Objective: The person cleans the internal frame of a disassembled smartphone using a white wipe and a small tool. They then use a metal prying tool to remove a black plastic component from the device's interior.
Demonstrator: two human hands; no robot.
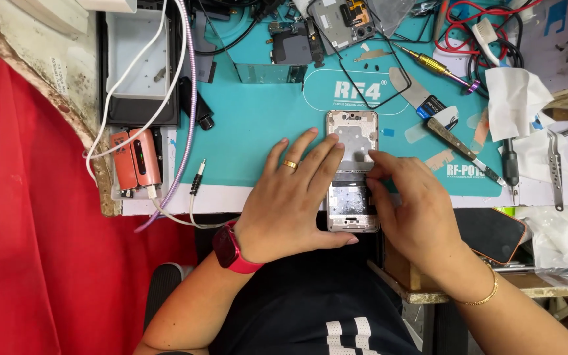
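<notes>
Left hand (290, 204) flat, open on phone frame (352, 172) | right hand (415, 207) fingertips seemingly pinching its middle

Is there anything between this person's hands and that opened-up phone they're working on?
Nothing visible. The left hand lies flat on the opened phone frame, fingers across its middle, and the right hand touches its right edge with its fingertips. The tweezers and the spudger lie off to the right on the teal mat.

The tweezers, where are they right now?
In the head view the tweezers lie at the far right of the bench on white tissue, beyond the right hand, untouched.
</notes>
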